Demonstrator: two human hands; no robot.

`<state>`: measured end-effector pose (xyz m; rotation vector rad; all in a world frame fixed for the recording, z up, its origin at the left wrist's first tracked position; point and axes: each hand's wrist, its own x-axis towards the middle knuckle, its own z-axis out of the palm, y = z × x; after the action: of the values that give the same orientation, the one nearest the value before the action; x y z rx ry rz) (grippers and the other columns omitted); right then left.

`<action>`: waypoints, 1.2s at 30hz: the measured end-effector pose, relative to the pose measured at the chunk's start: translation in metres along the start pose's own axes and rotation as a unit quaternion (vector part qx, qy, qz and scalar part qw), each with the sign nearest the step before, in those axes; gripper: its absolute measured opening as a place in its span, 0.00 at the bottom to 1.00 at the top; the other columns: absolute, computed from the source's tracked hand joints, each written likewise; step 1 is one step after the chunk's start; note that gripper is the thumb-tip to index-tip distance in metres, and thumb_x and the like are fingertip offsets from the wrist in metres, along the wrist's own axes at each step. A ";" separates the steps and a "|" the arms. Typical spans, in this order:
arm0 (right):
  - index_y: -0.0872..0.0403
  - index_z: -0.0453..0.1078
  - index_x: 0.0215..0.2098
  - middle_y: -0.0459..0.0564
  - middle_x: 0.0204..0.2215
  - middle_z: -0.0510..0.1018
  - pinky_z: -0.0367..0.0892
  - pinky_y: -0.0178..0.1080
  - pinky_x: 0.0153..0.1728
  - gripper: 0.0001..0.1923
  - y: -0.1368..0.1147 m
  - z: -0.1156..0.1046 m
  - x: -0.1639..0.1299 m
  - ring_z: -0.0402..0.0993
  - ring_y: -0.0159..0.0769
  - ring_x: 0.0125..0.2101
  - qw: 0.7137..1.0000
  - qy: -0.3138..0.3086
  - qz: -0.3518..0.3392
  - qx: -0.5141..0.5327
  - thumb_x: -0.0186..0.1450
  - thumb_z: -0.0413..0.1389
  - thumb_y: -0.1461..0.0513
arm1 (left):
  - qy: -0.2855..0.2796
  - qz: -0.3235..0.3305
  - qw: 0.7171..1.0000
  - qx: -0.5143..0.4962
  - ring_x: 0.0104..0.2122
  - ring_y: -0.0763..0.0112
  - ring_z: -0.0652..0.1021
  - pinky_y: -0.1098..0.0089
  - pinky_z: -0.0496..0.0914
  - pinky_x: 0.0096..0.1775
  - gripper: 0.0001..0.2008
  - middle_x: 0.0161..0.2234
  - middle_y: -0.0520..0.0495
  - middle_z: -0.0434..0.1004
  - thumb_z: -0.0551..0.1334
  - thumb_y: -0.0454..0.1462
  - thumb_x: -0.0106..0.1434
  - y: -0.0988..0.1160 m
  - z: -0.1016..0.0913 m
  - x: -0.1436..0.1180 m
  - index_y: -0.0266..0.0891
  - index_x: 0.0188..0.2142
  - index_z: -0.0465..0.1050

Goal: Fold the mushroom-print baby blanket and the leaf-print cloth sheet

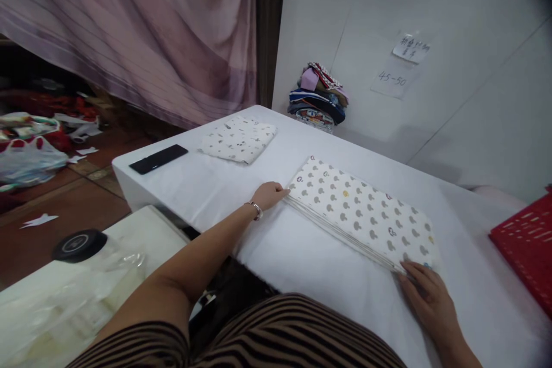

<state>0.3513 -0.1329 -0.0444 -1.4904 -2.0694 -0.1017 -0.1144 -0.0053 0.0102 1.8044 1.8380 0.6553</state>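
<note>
A folded white cloth printed with grey mushroom-like shapes lies flat on the white table, its stacked layers showing along the near edge. My left hand, with a bracelet at the wrist, pinches the cloth's near left corner. At the near right corner, my right hand grips the edge between thumb and fingers. Farther back to the left rests a second folded cloth, white with small dark prints, touched by neither hand.
On the white table, a black phone lies near the left end. A red plastic basket stands at the right. Folded fabrics are stacked by the wall. Lower left, a side table holds a round black object and clear plastic.
</note>
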 end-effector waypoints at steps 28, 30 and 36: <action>0.46 0.67 0.48 0.53 0.42 0.72 0.67 0.49 0.41 0.16 0.001 0.003 0.001 0.71 0.45 0.40 0.996 0.032 -0.066 -0.056 0.61 0.53 0.56 | -0.044 -0.109 0.989 0.090 0.29 0.66 0.74 0.72 0.61 0.27 0.12 0.27 0.44 0.76 0.57 0.43 0.53 0.015 0.010 0.019 0.37 0.23 0.72; 0.48 0.68 0.48 0.53 0.42 0.72 0.66 0.49 0.42 0.16 0.000 0.003 0.002 0.70 0.45 0.41 0.995 0.034 -0.069 -0.058 0.62 0.52 0.55 | -0.044 -0.107 0.989 0.092 0.29 0.67 0.75 0.72 0.61 0.28 0.13 0.27 0.44 0.76 0.56 0.44 0.54 0.014 0.010 0.018 0.38 0.23 0.72; 0.49 0.69 0.48 0.52 0.44 0.73 0.65 0.47 0.44 0.17 -0.002 0.002 0.002 0.70 0.43 0.43 0.997 0.026 -0.041 -0.056 0.62 0.51 0.55 | -0.030 -0.118 0.990 0.069 0.32 0.67 0.75 0.72 0.63 0.30 0.13 0.30 0.47 0.76 0.59 0.46 0.54 0.011 0.010 0.019 0.39 0.26 0.72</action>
<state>0.3479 -0.1314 -0.0446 -1.4518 -2.1139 -0.2910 -0.1003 0.0138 0.0096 1.6335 2.0587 0.3905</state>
